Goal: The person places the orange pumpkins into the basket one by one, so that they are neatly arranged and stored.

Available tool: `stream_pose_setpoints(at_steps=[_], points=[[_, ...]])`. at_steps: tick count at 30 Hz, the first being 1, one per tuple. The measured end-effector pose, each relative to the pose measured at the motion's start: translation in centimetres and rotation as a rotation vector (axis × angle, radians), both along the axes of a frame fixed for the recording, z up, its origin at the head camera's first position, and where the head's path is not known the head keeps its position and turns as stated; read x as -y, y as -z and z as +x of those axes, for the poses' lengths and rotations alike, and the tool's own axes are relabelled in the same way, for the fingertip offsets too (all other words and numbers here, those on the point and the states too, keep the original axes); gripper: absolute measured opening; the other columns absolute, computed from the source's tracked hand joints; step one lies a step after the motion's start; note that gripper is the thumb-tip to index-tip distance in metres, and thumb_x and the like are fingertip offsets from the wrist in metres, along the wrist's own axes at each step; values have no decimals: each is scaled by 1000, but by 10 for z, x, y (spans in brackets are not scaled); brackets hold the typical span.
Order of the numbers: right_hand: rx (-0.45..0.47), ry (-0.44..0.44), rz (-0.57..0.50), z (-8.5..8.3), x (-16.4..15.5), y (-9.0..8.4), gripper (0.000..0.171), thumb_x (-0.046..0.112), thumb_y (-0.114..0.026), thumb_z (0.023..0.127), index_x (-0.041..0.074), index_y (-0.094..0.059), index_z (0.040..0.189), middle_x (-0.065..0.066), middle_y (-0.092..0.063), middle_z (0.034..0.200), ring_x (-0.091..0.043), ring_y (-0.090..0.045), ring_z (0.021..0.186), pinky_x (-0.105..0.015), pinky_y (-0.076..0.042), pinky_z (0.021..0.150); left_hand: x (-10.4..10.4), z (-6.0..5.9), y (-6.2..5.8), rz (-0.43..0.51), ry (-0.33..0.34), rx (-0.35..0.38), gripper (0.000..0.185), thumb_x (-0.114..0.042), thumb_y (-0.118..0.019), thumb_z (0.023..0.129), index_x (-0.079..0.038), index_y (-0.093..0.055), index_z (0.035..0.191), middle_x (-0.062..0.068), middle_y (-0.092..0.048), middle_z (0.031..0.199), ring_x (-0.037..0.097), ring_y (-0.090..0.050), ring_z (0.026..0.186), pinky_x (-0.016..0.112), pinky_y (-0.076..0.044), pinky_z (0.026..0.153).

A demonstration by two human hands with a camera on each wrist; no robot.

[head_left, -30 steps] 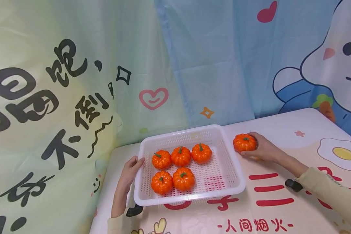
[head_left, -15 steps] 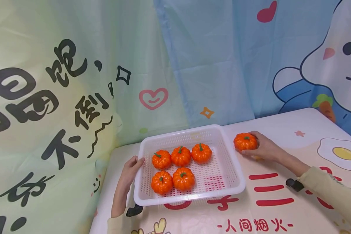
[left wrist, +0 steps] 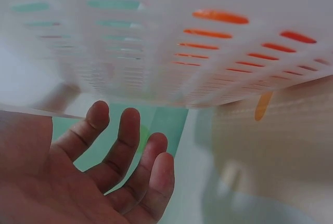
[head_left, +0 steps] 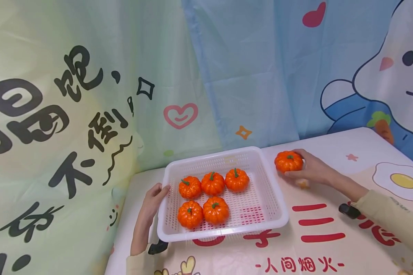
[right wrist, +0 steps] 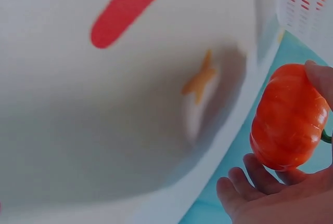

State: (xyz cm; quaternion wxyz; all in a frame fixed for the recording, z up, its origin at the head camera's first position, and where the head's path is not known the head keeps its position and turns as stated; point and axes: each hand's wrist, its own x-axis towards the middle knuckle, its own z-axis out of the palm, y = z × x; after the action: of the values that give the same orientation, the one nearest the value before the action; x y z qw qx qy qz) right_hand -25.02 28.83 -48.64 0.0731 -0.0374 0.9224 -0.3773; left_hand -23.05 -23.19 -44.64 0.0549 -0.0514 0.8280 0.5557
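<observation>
A white perforated plastic basket [head_left: 261, 191] stands in the middle of the head view with several small orange toy pumpkins [head_left: 217, 210] in it. My left hand [head_left: 154, 198] holds the basket's left side, thumb over the rim. In the left wrist view the other fingers [left wrist: 128, 130] curve below the basket's slotted wall. To the right of the basket, my right hand [head_left: 313, 168] grips another orange pumpkin [head_left: 288, 161] with a green stem. The right wrist view shows this pumpkin [right wrist: 289, 117] between thumb and fingers, off the tabletop, its shadow beneath.
The table wears a printed cloth [head_left: 296, 244] with red characters and a fried egg. A patterned curtain [head_left: 241, 76] hangs close behind the table, and another stands along the left. Black wrist devices [head_left: 349, 211] sit at both sleeves.
My right hand has raised the pumpkin a little off the table beside the basket. The left hand, the basket and the pumpkins in it have stayed in place.
</observation>
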Motion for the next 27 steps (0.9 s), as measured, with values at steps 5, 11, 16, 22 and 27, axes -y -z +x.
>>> stream_pose_setpoints(at_steps=[5, 11, 16, 22, 27], points=[[-4, -30, 13, -1, 0, -12, 105, 52, -77, 82, -1, -20, 153, -27, -34, 151, -46, -41, 131, -64, -47, 101, 6, -8, 13, -6, -9, 18, 22, -28, -58, 102, -6, -58, 102, 17, -65, 104, 24, -67, 82, 29, -60, 68], [-34, -65, 44, -2, 2, -28, 101, 47, -78, 83, -1, -23, 152, -27, -36, 150, -45, -41, 131, -65, -47, 100, 13, -16, 29, -3, -15, 3, 27, -34, -61, 101, -7, -58, 101, 7, -64, 97, 18, -64, 77, 25, -58, 64], [-59, -98, 73, -2, 7, -43, 99, 45, -79, 83, -3, -25, 151, -29, -37, 148, -47, -41, 131, -66, -46, 100, 14, -16, 30, -1, -9, -25, 29, -35, -61, 100, -6, -58, 99, 5, -61, 90, 14, -62, 73, 24, -56, 62], [-51, -98, 91, 2, 10, -57, 104, 48, -79, 82, -5, -23, 152, -30, -35, 149, -48, -41, 130, -64, -49, 99, 14, -17, 29, 1, -9, -31, 31, -37, -61, 100, -7, -57, 96, 5, -61, 89, 14, -62, 72, 25, -56, 61], [-56, -98, 94, 8, 12, -69, 103, 49, -78, 82, -3, -23, 152, -29, -38, 148, -47, -43, 129, -62, -51, 96, 12, -18, 25, 8, -2, -7, 29, -34, -61, 101, -6, -57, 96, 3, -61, 89, 15, -61, 74, 24, -56, 62]])
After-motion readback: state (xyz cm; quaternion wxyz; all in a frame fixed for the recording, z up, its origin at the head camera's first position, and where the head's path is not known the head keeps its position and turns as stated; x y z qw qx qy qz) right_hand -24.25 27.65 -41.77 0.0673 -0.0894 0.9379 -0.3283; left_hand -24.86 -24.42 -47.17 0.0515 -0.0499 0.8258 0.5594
